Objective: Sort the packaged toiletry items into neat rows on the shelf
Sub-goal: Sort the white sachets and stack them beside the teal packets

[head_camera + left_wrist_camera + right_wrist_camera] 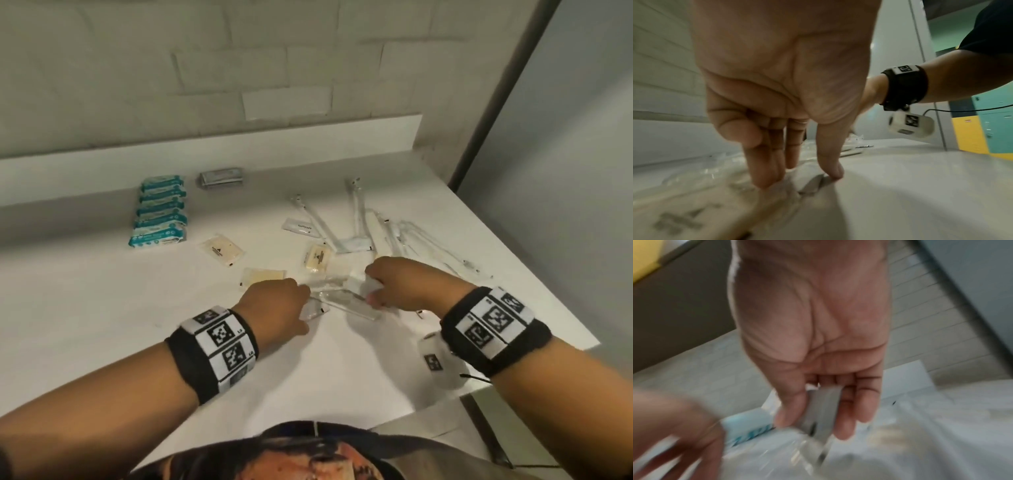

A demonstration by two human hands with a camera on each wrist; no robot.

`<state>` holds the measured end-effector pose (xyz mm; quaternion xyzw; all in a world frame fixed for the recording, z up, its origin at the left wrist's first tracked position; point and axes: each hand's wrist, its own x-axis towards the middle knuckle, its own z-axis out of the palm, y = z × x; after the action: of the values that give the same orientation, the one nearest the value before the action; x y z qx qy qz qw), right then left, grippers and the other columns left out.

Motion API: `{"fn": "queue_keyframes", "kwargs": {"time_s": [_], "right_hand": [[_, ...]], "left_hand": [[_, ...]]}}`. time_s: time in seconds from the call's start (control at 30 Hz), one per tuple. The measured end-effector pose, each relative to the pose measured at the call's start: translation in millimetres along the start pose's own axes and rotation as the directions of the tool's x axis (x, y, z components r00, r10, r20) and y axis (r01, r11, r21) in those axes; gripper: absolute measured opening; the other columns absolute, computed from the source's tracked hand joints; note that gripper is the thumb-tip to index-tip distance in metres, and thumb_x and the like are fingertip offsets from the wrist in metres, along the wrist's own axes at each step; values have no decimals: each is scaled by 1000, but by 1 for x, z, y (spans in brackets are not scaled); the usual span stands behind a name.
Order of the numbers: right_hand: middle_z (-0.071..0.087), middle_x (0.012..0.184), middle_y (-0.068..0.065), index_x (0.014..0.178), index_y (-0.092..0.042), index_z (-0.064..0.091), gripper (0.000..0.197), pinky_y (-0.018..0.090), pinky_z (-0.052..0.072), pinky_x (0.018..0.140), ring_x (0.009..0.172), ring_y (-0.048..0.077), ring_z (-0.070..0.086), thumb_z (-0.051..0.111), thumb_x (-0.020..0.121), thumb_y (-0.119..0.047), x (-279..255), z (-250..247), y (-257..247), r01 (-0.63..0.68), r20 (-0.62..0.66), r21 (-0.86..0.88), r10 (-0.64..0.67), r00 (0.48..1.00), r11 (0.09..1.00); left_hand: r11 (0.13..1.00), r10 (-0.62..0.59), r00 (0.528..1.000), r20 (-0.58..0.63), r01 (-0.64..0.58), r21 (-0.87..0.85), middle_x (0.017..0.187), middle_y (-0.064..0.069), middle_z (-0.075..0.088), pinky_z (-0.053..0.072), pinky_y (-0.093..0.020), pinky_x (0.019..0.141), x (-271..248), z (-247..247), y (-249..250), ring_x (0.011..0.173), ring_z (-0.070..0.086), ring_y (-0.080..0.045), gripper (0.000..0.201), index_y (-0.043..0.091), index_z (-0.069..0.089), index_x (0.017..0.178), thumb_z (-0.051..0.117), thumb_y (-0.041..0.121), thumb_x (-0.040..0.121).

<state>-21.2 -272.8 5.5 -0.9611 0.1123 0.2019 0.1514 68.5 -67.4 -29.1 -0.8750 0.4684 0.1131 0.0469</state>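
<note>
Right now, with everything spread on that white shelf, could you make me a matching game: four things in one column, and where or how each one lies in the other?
Things:
1. teal wipe packs
2. dark grey packet stack
3. toothpaste sachet
4. right hand

States:
A. grips a small white packet
B. lined up in a neat row, far left
C. lies alone by the long clear sleeves
D. against the back ledge, beside the teal row

Pairs: 1-B, 2-D, 3-C, 4-A

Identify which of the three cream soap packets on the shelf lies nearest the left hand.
The soap packet at the front, just beyond the left hand. The packet near the blue packs and the one toward the right hand lie farther back.
</note>
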Motion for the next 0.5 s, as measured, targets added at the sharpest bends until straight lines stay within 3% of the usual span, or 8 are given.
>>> {"fn": "queue_keyframes", "kwargs": {"time_s": [0.1,0.17,0.23,0.27,0.4,0.5], "right_hand": [[60,116,5,101,-17,55,14,23,43,64,88,18,55,59,91,-26,29,-30,14,-6,-169,42,13,986,999],[58,129,6,124,-13,56,33,27,43,82,111,24,55,56,92,-21,53,-38,18,16,-158,-42,-22,987,999],[53,139,5,135,-16,51,46,30,40,97,124,24,49,56,90,-14,74,-38,21,59,-85,-93,-67,994,994],[53,139,5,136,-18,49,49,32,40,100,125,25,49,59,88,-13,84,-37,22,75,-50,-127,-82,995,989],[52,129,9,131,-20,47,60,38,45,89,112,30,55,74,79,-21,113,-38,27,87,-22,-218,-93,995,972],[44,132,11,134,-14,45,64,41,48,92,113,32,55,75,79,-24,123,-36,27,79,11,-311,-79,997,947]], "left_hand": [[990,-125,992,18,126,-70,113,0,57,41,-31,74,3,2,2,102,57,-21,44,20,50,117,62,46,84],[964,-196,978,73,206,-166,112,3,57,42,-29,76,5,4,4,102,55,-18,44,23,52,115,67,44,80],[932,-225,966,131,252,-259,109,6,54,44,-28,77,5,5,6,99,52,-15,37,27,55,106,72,41,76],[926,-223,963,149,257,-276,107,7,52,44,-28,78,5,6,6,97,51,-14,32,29,56,100,73,39,75],[945,-203,959,199,245,-218,94,8,53,41,-29,69,7,5,14,85,50,-15,19,31,49,81,67,36,78],[921,-190,955,229,254,-294,81,13,53,38,-27,61,14,-5,22,77,52,-12,19,35,45,83,63,33,81]]}}
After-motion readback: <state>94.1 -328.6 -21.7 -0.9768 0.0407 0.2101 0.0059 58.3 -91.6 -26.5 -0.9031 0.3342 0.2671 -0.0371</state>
